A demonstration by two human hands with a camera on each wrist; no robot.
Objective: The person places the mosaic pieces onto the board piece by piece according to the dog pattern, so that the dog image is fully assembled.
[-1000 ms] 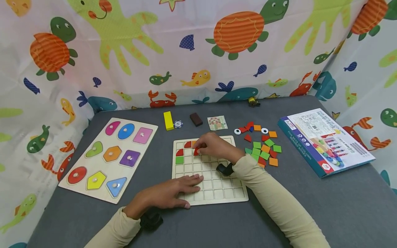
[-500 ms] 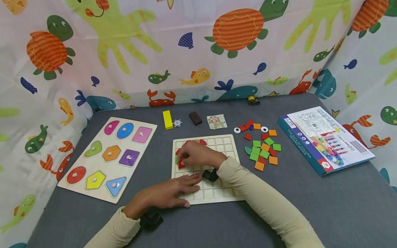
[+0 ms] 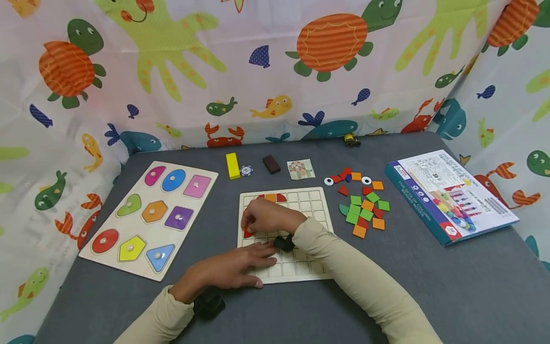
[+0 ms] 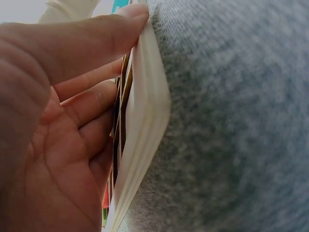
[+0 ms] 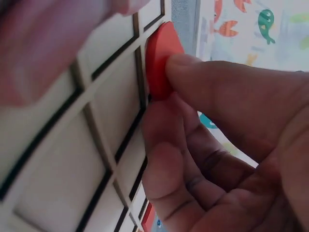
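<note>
A pale wooden grid board (image 3: 309, 205) lies on the grey table. My right hand (image 3: 272, 216) pinches a red quarter-round tile (image 5: 161, 58) between thumb and fingertips, right at a square of the leftmost column. Straight fingers of my left hand (image 3: 238, 266) rest on the board's near left part, the thumb along its front edge. The left wrist view shows that thumb on the board's pale rim (image 4: 152, 96). At the board's far left, an orange tile (image 3: 270, 197) sits between two red curved tiles; my right hand hides the squares below.
Loose red, green and orange tiles (image 3: 354, 209) lie right of the board. On the left is a shape-knob puzzle (image 3: 148, 191), on the right a flat box (image 3: 455, 200). Behind stand a yellow block (image 3: 233, 166), poker chip (image 3: 246, 171), dark block (image 3: 271, 165) and picture card (image 3: 301, 169).
My right hand has moved from the board's top row down and left to the left column with the red tile. My left hand has stayed in place.
</note>
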